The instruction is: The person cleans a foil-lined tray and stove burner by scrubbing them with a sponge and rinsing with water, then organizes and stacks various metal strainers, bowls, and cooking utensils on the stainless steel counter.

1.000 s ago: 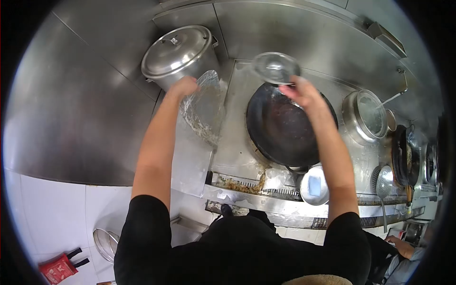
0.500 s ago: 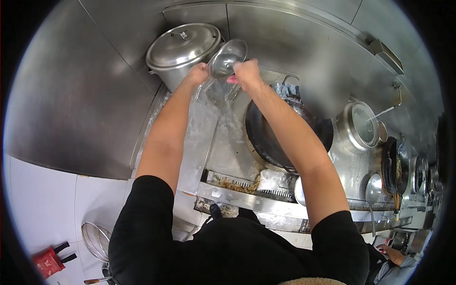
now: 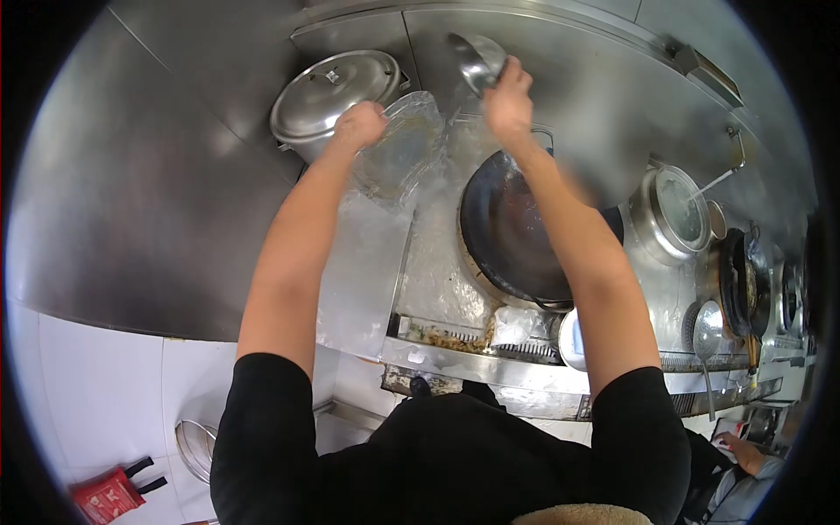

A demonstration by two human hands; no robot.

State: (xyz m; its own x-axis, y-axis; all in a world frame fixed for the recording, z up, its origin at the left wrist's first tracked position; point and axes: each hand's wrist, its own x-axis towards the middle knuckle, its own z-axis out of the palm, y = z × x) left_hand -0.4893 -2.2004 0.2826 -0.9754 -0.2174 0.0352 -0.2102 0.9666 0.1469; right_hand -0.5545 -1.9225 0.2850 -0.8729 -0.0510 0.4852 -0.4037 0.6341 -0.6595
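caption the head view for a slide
Left hand holds clear plastic, right hand a tilted metal bowl, near a dark wok.

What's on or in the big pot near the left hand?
A metal lid sits on the pot, hiding any contents. The left hand blocks part of its rim.

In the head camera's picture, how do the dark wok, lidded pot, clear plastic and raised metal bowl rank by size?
Largest to smallest:
1. Dark wok, partly hidden
2. Lidded pot and clear plastic, too close to rank
3. Metal bowl in the right hand
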